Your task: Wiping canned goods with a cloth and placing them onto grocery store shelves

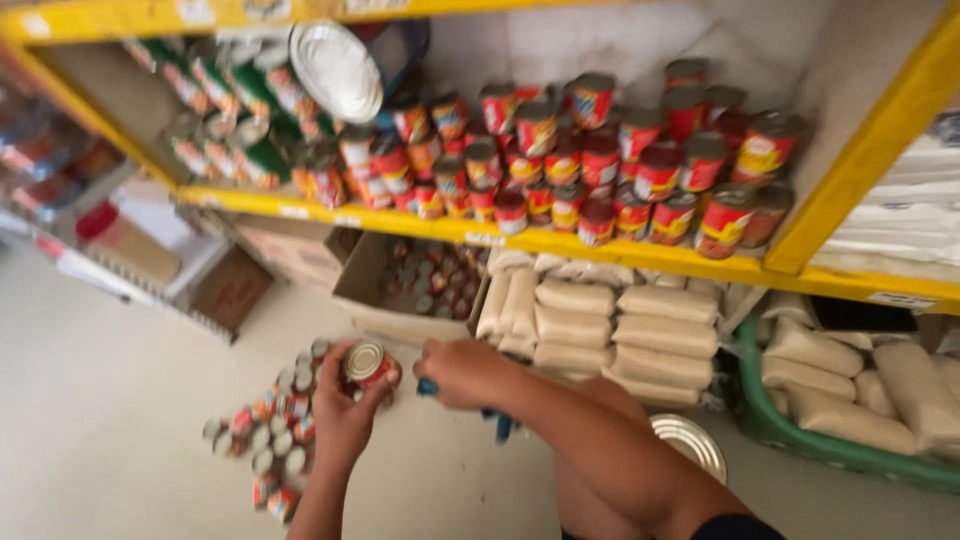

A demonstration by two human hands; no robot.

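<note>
My left hand [343, 412] grips a small red can [368, 363] with a silver lid, held up above a cluster of several similar cans [270, 430] standing on the pale floor. My right hand [462, 372] is closed around a blue object [500, 422] that pokes out below the fist; what it is cannot be made out. The two hands are close together, about a can's width apart, in front of the lowest shelf.
A yellow shelf [520, 240] carries many red cans [600, 165] and green cans [240, 110]. Below it stand an open cardboard box of cans [420, 285], stacked white bags [600, 330] and a green basket [800, 435] of bags. A silver lid [690, 440] lies near my knee.
</note>
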